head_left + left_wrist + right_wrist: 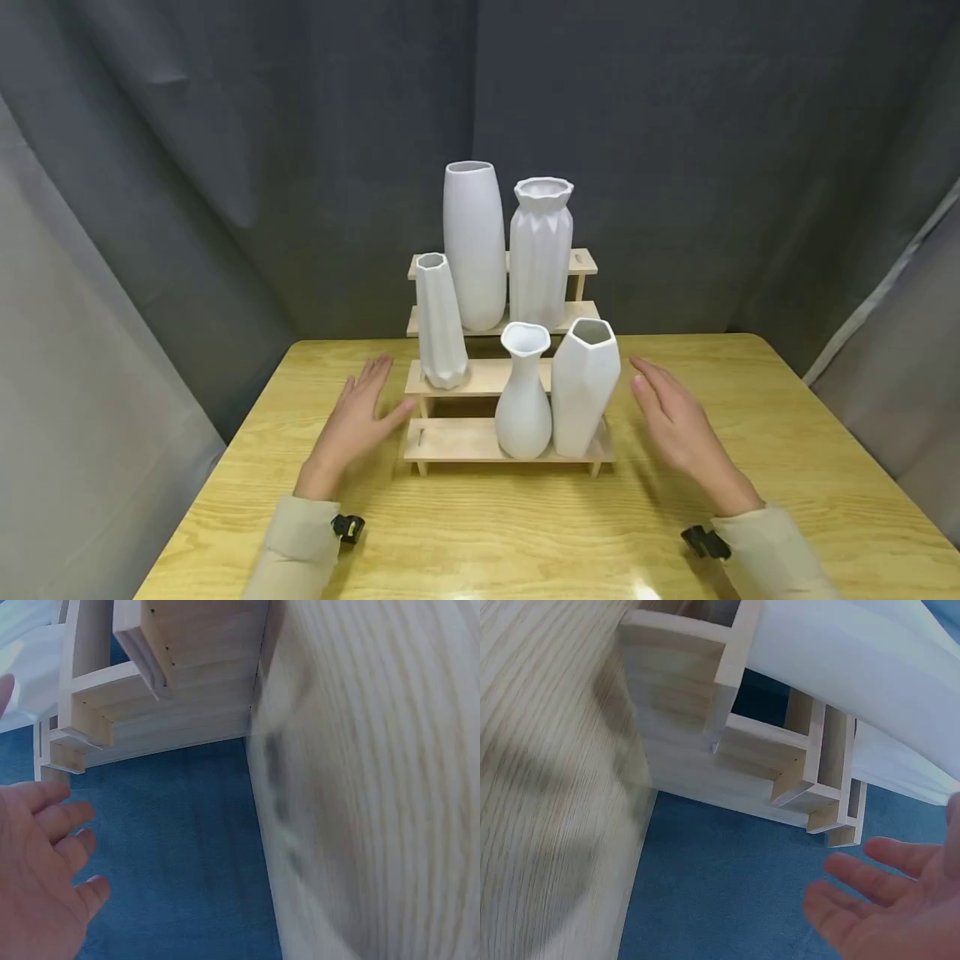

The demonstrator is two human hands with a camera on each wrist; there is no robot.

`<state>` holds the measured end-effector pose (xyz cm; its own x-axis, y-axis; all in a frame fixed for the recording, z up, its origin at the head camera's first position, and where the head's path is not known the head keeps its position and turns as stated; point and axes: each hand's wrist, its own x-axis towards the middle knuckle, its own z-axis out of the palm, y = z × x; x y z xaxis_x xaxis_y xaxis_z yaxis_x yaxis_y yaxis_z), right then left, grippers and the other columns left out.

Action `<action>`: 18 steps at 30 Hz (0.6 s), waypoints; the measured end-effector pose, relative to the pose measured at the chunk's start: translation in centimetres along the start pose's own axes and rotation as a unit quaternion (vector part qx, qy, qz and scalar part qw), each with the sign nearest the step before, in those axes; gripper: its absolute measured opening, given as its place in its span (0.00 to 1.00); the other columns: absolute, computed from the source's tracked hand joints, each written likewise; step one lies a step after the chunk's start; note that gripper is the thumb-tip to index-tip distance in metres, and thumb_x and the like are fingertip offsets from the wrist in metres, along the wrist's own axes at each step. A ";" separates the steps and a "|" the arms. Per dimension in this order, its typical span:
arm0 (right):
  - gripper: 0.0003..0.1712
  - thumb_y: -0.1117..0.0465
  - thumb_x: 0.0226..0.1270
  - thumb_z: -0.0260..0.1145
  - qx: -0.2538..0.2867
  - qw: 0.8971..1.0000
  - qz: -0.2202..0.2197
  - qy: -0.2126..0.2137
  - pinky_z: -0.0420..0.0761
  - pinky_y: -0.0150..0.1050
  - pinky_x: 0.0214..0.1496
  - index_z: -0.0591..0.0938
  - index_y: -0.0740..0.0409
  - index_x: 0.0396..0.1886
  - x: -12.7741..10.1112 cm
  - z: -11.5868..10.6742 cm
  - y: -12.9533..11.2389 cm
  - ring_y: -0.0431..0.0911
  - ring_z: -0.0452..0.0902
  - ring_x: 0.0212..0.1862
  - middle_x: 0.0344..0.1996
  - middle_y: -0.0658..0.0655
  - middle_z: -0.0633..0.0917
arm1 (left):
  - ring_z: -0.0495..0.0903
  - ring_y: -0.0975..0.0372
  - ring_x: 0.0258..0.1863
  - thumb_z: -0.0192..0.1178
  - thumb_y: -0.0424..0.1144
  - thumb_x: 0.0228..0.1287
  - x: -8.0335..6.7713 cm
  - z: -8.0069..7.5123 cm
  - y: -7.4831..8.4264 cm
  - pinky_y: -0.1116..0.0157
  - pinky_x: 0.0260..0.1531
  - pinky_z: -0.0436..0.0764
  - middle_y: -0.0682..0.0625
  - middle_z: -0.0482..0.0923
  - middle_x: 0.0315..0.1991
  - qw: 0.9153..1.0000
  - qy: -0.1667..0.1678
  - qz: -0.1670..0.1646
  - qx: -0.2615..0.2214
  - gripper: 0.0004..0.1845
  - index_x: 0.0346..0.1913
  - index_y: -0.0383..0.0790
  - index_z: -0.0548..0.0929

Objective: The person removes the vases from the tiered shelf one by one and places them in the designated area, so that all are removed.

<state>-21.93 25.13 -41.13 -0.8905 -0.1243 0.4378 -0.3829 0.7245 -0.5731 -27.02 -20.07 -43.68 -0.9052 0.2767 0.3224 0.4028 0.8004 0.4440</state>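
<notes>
Stepped wooden rack (pixel 457 442) stands mid-table (pixel 787 467), five white vases on it. My left hand (pixel 352 429) sits just left of the rack, fingers straight and slightly spread, holding nothing. My right hand (pixel 675 421) is just right of the rack, near the faceted vase (pixel 585 387) on its lowest step, fingers straight, together, holding nothing.

A pale wooden stepped shelf (pixel 457 442) stands at the worktop's far middle. Five white vases stand upright on its tiers; the faceted vase (pixel 585 387) and the curvy vase (pixel 523 400) touch on the lowest.

Head view above, wrists beside rack (pixel 480 379)
</notes>
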 end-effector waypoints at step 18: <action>0.25 0.62 0.84 0.38 0.251 0.966 -0.053 0.030 0.74 0.30 0.61 0.70 0.75 0.66 0.8 -0.2 -1.2 0.39 0.74 0.60 0.60 0.73 0.75 | 0.48 0.52 0.76 0.68 0.60 0.59 1.1 1.9 -1.5 0.45 0.70 0.55 0.56 0.45 0.78 0.990 -0.015 -0.021 -0.142 0.51 0.79 0.56 0.50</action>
<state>-22.16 24.32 -39.91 -0.8295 -0.1297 0.5432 -0.5557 0.2881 -0.7799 -28.86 -19.98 -45.55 -0.9241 0.2651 0.2753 0.3822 0.6312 0.6749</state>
